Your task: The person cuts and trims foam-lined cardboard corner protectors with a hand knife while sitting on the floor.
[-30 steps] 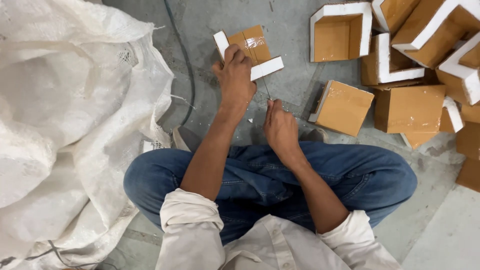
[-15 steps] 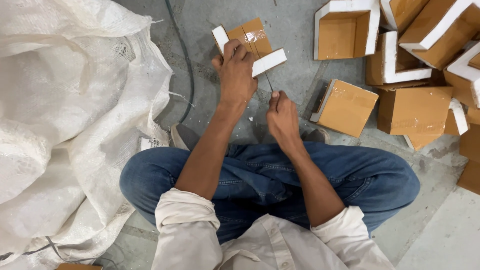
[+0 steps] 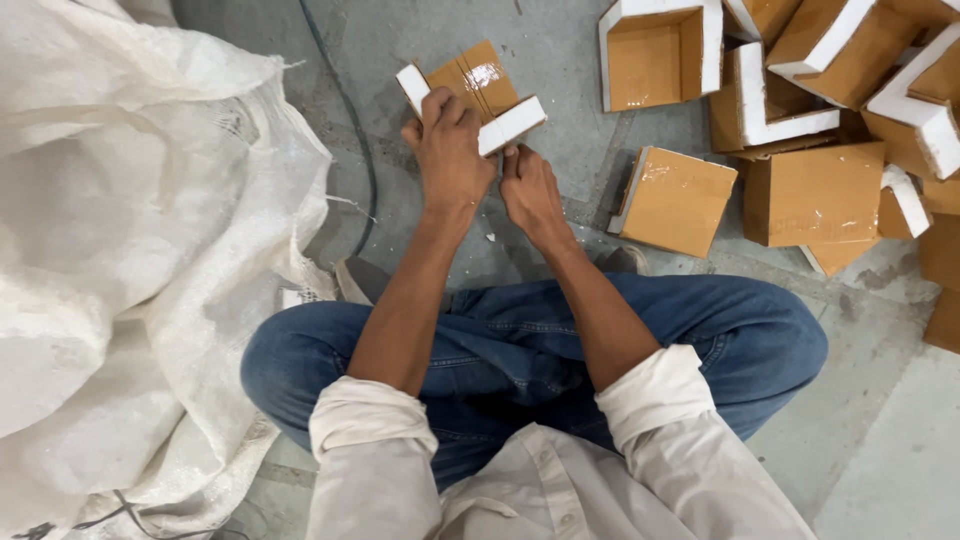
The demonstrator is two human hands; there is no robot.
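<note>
Hands are being kept on a small tan cardboard-faced piece with white foam edges [image 3: 478, 92], held just above the grey concrete floor [image 3: 570, 150] in front of the crossed legs in blue jeans [image 3: 520, 350]. The left hand [image 3: 452, 150] is being closed over the piece's near edge, its grip wrapped firmly around the foam. The right hand [image 3: 530, 190] — a second ago well apart and lower, beside the knee — is now being pressed up against the left, its fingertips touching the white foam strip; its grip is pinched shut, though whether something thin is being held between the fingers cannot be told. That shift suggests work on the foam edge is now being done with both hands rather than one. A large white woven sack [image 3: 130, 260] is lying to the left, and a heap of similar tan-and-white foam corner pieces [image 3: 820, 130] is being left untouched to the right.
</note>
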